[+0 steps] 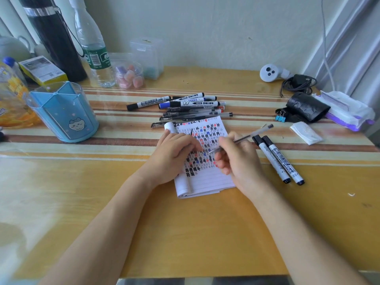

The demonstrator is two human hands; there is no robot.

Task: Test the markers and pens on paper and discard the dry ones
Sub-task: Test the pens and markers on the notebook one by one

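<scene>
A pale greenish-white plastered wall (216,27) rises behind a glossy yellow-orange wooden desk (185,233) pushed against it. The far half of the desk carries a cream, tan and brown striped covering (257,93) under a clear sheet, its stripes running left to right. At the right hang pale grey satin curtain folds (353,38), and a thin white cable (324,48) drops down the wall just beside them. More pale vertical folds (7,19) show in the upper left corner. Soft daylight fills the scene, and a broad white sheen lies on the left side of the desk. Below the desk's near edge, a blurred strip of dark and light patches shows.
</scene>
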